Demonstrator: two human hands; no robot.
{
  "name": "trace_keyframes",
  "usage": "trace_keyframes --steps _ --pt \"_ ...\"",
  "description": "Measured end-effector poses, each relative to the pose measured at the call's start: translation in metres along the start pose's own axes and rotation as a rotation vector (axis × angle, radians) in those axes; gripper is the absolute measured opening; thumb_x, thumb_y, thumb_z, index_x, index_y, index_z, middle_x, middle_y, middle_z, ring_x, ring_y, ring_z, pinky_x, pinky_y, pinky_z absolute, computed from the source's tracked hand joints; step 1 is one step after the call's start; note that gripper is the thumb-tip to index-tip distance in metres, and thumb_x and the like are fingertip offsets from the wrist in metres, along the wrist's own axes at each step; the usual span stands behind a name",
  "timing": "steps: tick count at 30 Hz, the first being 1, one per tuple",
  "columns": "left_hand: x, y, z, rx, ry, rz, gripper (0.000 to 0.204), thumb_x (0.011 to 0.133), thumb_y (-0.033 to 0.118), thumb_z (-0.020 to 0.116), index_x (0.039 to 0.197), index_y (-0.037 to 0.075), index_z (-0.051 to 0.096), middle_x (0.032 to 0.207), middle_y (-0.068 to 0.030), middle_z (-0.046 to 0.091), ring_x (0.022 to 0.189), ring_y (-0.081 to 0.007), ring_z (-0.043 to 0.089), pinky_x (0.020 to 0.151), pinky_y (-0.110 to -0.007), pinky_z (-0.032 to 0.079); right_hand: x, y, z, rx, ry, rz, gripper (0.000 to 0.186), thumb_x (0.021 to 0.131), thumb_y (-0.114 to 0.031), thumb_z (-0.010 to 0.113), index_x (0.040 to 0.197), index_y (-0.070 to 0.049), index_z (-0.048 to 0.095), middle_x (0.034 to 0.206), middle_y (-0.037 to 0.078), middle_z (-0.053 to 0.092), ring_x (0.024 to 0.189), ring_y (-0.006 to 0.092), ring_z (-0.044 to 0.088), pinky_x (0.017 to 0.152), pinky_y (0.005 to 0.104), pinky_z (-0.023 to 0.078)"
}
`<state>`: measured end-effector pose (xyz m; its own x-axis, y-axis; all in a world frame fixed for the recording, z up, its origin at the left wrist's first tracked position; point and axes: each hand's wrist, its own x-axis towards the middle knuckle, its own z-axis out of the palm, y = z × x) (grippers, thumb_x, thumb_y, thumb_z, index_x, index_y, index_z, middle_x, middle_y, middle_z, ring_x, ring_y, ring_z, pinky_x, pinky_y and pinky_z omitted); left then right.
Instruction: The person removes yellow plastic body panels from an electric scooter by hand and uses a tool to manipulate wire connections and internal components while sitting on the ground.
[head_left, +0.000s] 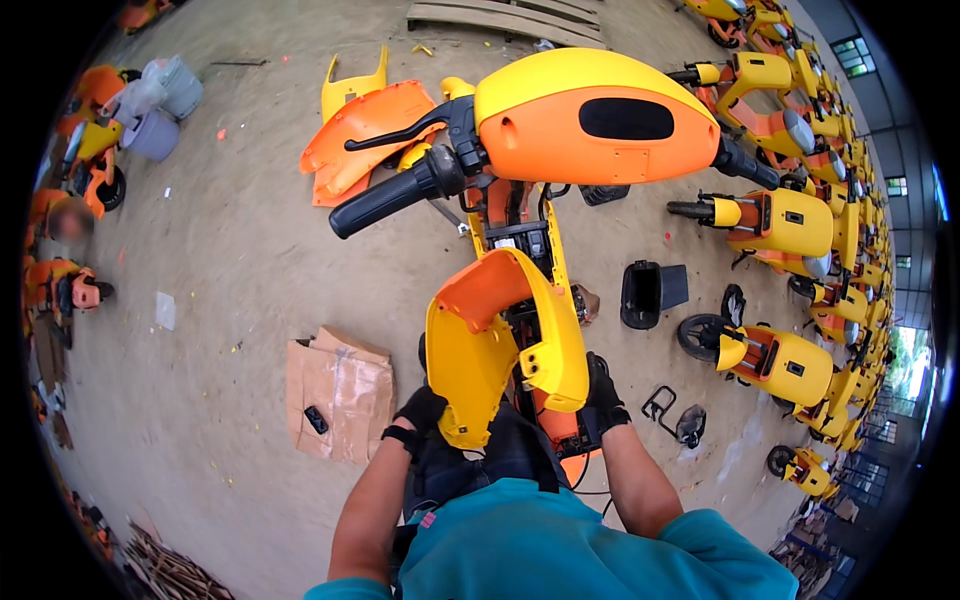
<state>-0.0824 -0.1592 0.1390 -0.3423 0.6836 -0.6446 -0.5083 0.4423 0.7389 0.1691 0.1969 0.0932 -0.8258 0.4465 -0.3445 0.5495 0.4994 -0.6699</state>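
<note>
On the concrete floor, a partly stripped scooter stands directly ahead of the person, who wears a teal shirt. The yellow curved body panel, orange on part of its inner face, is located between the two hands, above the scooter's frame and close to the person's lap; it is tilted, hollow side showing.

Left hand: dark-gloved, at the panel's lower left edge. Fingers largely hidden; degree of closure and firmness of hold cannot be told. Right hand: also dark-gloved, just beside the panel's right edge; fingers indistinct, so opening and hold cannot be told.

Beyond the panel, the yellow-and-orange handlebar cowl spans the bars, with a black grip and brake lever on the left. Past that lever, an orange panel lies on the floor, a yellow piece just behind it.

Left side: flattened cardboard carrying a small black object. Right side: open black bin, black looped bracket and a row of parked yellow scooters.
</note>
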Motion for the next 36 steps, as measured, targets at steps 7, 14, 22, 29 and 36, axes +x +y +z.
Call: trace_keyframes --steps 7,14,22,29,36 --pt "0.015 0.086 -0.077 0.774 -0.164 0.280 0.024 0.083 0.020 0.056 0.082 -0.002 0.067 0.070 -0.0094 0.066 0.065 -0.0183 0.064 0.056 -0.032 0.048 -0.002 -0.098 -0.028 0.669 -0.044 0.201 0.053 0.078 -0.029 0.070 0.119 -0.005 0.048 0.110 0.013 0.061 0.101 0.0275 0.060 0.085 0.0360 0.048" --pt "-0.042 0.133 -0.077 0.173 0.007 -0.160 0.026 0.084 0.020 0.057 0.072 -0.002 0.064 0.059 -0.0028 0.058 0.051 -0.0112 0.055 0.046 -0.027 0.042 -0.014 -0.200 -0.051 0.469 0.021 -0.013 0.056 0.076 -0.018 0.069 0.122 -0.002 0.043 0.114 0.015 0.057 0.104 0.0303 0.058 0.086 0.0334 0.048" --pt "-0.039 0.122 -0.066 -0.084 -0.010 -0.264 0.024 0.086 0.023 0.057 0.075 0.003 0.065 0.063 -0.0014 0.061 0.055 -0.0122 0.058 0.050 -0.026 0.045 0.007 -0.152 -0.034 0.273 0.092 -0.071 0.041 0.091 -0.019 0.057 0.126 -0.001 0.044 0.118 0.013 0.059 0.105 0.0222 0.061 0.087 0.0331 0.049" --pt "-0.060 0.166 -0.071 -0.038 -0.156 0.027 0.029 0.090 0.031 0.055 0.089 0.003 0.064 0.075 -0.0021 0.063 0.065 -0.0114 0.059 0.056 -0.025 0.047 0.003 -0.261 -0.090 0.320 0.163 -0.198 0.059 0.083 -0.018 0.068 0.131 0.001 0.040 0.123 0.014 0.057 0.115 0.0218 0.056 0.090 0.0296 0.048" --pt "-0.030 0.120 -0.160 0.368 0.075 0.259 0.023 0.089 0.023 0.058 0.090 0.002 0.066 0.075 -0.0024 0.064 0.067 -0.0130 0.059 0.061 -0.028 0.049 0.021 -0.217 0.013 0.168 0.364 -0.313 0.074 0.082 -0.013 0.063 0.141 0.004 0.024 0.073 0.008 0.059 0.065 0.0196 0.060 0.062 0.0304 0.049"
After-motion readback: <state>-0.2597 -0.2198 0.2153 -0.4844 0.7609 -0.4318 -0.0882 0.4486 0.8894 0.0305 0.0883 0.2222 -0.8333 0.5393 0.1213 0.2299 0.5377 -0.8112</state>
